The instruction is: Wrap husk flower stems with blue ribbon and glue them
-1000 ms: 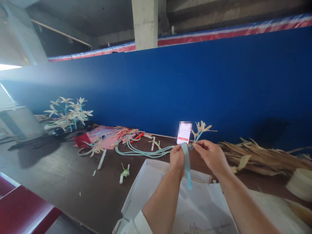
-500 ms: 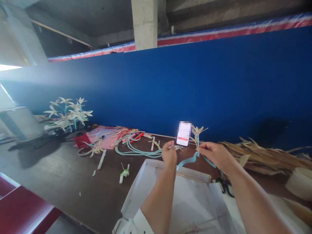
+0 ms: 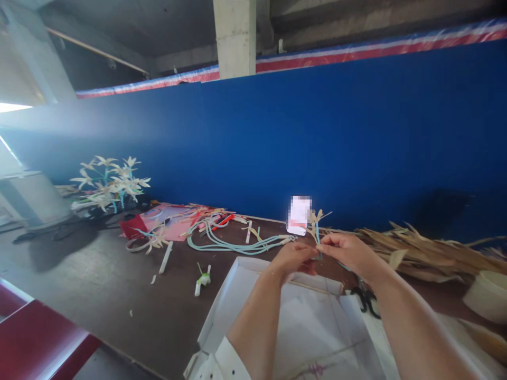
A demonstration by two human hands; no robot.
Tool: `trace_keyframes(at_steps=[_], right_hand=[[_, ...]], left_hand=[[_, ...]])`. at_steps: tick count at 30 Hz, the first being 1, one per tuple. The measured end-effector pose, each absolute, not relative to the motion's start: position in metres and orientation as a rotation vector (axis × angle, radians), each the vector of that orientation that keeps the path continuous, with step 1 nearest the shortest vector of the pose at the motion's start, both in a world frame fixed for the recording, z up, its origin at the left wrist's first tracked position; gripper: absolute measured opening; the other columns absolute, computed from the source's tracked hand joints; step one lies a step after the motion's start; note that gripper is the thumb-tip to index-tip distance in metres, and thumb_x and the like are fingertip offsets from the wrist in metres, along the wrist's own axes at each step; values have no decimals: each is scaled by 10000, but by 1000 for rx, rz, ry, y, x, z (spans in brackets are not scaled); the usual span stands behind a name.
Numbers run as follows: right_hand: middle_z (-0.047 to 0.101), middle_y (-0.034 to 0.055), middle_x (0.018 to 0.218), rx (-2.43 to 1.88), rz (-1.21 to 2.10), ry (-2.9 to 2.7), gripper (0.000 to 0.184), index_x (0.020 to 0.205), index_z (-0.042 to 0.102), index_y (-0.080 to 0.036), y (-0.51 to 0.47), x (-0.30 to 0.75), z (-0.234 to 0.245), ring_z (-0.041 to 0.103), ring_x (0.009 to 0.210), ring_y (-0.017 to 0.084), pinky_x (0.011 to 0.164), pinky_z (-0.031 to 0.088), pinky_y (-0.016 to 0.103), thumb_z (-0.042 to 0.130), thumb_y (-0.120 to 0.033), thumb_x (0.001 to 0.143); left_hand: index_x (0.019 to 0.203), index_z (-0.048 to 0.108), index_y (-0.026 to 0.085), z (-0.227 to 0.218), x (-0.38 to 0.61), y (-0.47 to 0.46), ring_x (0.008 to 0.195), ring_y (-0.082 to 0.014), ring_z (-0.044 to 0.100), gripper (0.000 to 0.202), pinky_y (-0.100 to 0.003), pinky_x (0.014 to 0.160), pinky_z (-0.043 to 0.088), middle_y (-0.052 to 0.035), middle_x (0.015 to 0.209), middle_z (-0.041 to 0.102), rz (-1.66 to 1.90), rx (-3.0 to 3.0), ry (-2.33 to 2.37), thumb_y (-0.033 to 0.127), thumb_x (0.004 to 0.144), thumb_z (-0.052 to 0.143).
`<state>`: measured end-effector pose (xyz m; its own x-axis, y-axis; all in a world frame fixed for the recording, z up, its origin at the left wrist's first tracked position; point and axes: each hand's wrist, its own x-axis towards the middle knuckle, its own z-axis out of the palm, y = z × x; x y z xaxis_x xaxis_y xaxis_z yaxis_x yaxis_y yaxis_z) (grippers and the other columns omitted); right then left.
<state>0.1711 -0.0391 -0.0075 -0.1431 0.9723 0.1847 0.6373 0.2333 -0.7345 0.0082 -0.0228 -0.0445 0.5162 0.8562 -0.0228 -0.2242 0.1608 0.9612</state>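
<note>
My right hand (image 3: 344, 251) pinches the stem of a pale, dried-leaf flower (image 3: 318, 217) and holds it upright. Light blue tape (image 3: 317, 235) covers that stem below the petals. Fingers closed, my left hand (image 3: 295, 259) meets the stem just under my right fingertips, where a bit of the blue tape shows. Most of the tape's loose length is hidden behind the hands. Beneath both forearms lies an open white box (image 3: 237, 306), and black-handled scissors (image 3: 366, 303) rest by its right side.
A phone (image 3: 299, 215) stands lit behind the hands. Light blue cords (image 3: 222, 245) loop to the left, near a pink sheet (image 3: 170, 221) with scraps. Finished-looking pale flowers (image 3: 114, 182) stand farther left. Dried husks (image 3: 420, 253) and a white tub (image 3: 487, 296) are on the right.
My left hand has moved right and closed at the stem beside my right hand. The loose tape loop that hung between the hands is now mostly out of sight. The flower shifted slightly left.
</note>
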Motion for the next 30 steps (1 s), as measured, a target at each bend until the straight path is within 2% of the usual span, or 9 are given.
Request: trace_keyframes(at_steps=[3,7,13,18,23,30], right_hand=[[553,-30,566,-1505,656,-1869,274,715,631,-193,-37,174,-11,438,509,94,468,313,205,555,-455,724],[558,-28,573,-1521,637,-1878,277,705,634,-193,-37,174,-13,452,524,99,480,320,209,551,-457,722],[567,-23,592,-1507,633,-1877,282,677,636,-193,-38,173,-10,463,553,106,503,332,211,559,-462,710],[567,-22,591,-1470,652,-1830,263,702,636,-196,-43,170,-4,448,534,102,491,318,208,563,-448,717],[582,-26,591,-1436,649,-1801,243,703,625,-201,-47,166,1,447,516,94,484,314,204,556,-432,734],[636,-4,696,-1416,571,-1784,252,739,629,-201,-45,163,0,539,660,138,620,381,225,539,-436,752]], left_hand=[[668,601,110,-47,9,-21,464,-77,478,326,-290,535,467,15,555,508,867,1210,739,393,554,717],[676,624,107,-48,9,-20,486,-67,469,351,-254,537,439,7,581,532,918,1263,768,393,513,744],[693,656,101,-45,10,-22,478,-60,442,309,-231,523,395,15,541,512,965,1299,810,358,535,724],[670,650,100,-45,12,-22,503,-62,449,259,-221,539,396,12,552,522,1042,1272,788,327,557,706],[702,651,90,-47,15,-21,554,-73,483,338,-237,605,431,-3,598,544,1073,1210,720,361,522,741],[734,644,89,-47,19,-24,595,-94,513,414,-255,608,450,-34,654,574,1083,1073,707,416,502,747]])
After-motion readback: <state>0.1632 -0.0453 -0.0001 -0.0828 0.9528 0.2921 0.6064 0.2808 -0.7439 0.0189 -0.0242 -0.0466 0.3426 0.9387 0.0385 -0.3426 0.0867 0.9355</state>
